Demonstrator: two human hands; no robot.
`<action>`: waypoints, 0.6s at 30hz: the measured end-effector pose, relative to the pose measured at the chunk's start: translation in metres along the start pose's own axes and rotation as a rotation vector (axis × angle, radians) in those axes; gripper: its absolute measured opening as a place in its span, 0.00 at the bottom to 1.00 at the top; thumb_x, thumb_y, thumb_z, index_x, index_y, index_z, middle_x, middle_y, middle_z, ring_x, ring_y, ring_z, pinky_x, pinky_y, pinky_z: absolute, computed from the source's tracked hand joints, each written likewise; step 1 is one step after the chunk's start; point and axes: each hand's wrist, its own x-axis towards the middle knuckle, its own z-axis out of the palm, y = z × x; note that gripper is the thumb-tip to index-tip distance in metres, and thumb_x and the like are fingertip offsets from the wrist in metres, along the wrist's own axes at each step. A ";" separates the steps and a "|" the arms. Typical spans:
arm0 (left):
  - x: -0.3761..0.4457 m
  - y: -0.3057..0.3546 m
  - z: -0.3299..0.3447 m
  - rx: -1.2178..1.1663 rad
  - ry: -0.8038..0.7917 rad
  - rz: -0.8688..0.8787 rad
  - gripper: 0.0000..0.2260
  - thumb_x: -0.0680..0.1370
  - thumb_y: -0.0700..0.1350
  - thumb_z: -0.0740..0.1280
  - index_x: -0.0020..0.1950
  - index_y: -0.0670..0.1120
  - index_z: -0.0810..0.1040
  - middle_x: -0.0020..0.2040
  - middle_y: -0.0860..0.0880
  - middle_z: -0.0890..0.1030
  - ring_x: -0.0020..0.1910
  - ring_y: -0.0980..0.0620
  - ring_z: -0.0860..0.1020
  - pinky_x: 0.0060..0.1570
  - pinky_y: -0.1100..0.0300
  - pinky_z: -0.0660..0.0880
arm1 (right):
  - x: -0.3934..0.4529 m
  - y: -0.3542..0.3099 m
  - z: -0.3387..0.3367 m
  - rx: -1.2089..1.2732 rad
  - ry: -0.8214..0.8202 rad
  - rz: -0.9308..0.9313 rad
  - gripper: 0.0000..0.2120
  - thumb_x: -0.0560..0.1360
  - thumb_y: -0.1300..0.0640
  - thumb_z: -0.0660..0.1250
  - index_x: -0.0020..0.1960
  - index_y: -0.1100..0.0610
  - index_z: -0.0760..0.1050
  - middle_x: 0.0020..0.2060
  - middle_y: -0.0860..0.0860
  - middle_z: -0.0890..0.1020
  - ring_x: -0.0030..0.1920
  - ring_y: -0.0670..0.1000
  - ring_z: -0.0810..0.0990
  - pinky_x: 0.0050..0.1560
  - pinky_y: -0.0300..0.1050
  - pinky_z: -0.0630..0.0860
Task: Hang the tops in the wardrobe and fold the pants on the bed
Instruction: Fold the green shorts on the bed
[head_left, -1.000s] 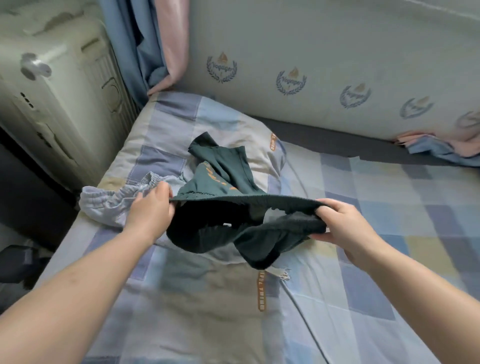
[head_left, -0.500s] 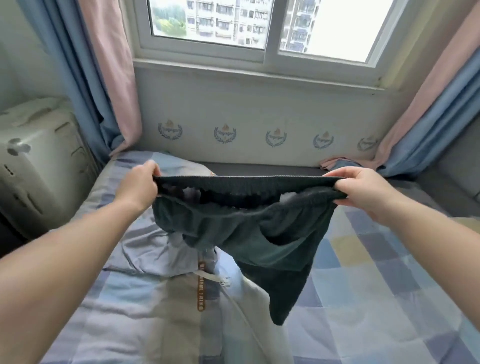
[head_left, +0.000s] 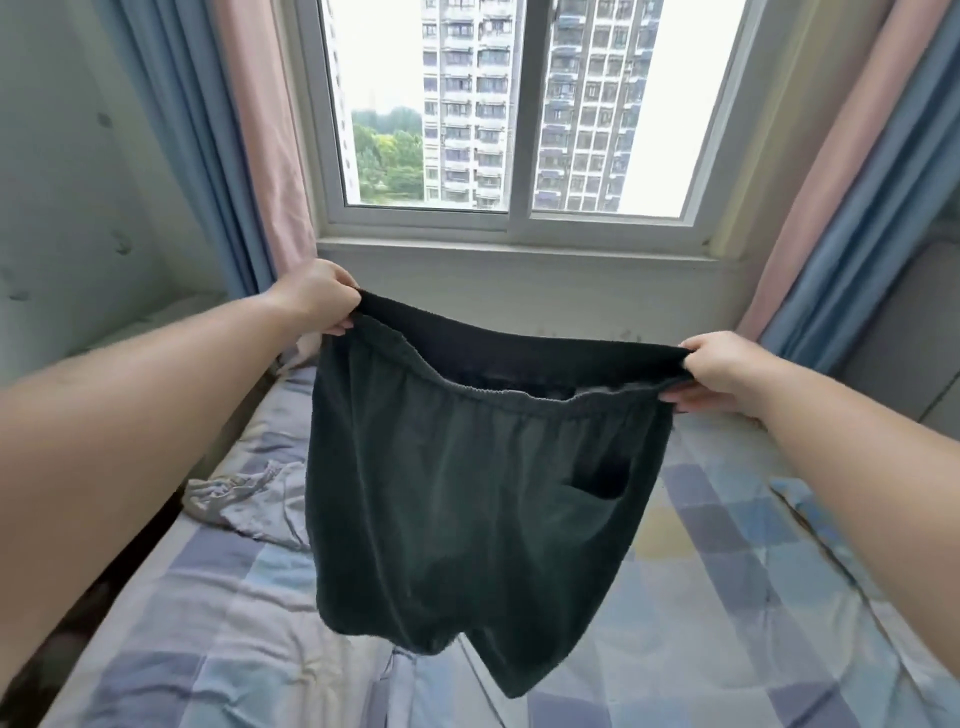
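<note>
On the left, a crumpled pale grey garment (head_left: 244, 501) lies on the bed (head_left: 727, 597), near its left edge; whether it is a top or another pair of pants cannot be told. Just above it, the left hand (head_left: 317, 296) has its grip clenched round the left end of the waistband of a pair of dark green shorts (head_left: 467, 509). The shorts hang in the air above the checked bedding, spread wide, legs dangling free and clear of the mattress. On the right, the right hand (head_left: 727, 371) pinches the other end of the waistband, a little lower than the left, so the band slants down to the right.

The step in hand looks like the pants folding: the shorts have been opened out and held up ready. The next move probably calls for lowering them flat onto the bed, or bringing the two hands together to fold one leg over the other, keeping the waistband even.

No containers show; the wardrobe is out of view.
</note>
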 end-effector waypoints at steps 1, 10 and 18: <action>-0.009 0.006 -0.005 0.005 -0.009 -0.005 0.12 0.76 0.34 0.56 0.40 0.41 0.77 0.34 0.44 0.76 0.33 0.51 0.77 0.28 0.70 0.77 | -0.008 -0.003 -0.005 0.114 0.000 0.009 0.17 0.78 0.70 0.50 0.58 0.58 0.74 0.45 0.62 0.79 0.32 0.52 0.79 0.26 0.42 0.78; -0.092 0.013 -0.058 0.193 -0.099 -0.121 0.17 0.75 0.32 0.55 0.44 0.48 0.81 0.40 0.46 0.80 0.33 0.50 0.79 0.25 0.65 0.78 | -0.077 0.024 -0.053 -0.196 0.023 -0.051 0.11 0.79 0.65 0.54 0.52 0.56 0.73 0.33 0.55 0.76 0.30 0.50 0.76 0.21 0.37 0.76; -0.144 0.001 -0.058 0.012 -0.282 -0.140 0.17 0.77 0.32 0.49 0.44 0.43 0.77 0.43 0.42 0.82 0.32 0.56 0.83 0.35 0.66 0.80 | -0.144 0.046 -0.066 -0.003 -0.137 0.085 0.10 0.80 0.60 0.53 0.54 0.55 0.72 0.42 0.55 0.84 0.43 0.50 0.84 0.42 0.45 0.78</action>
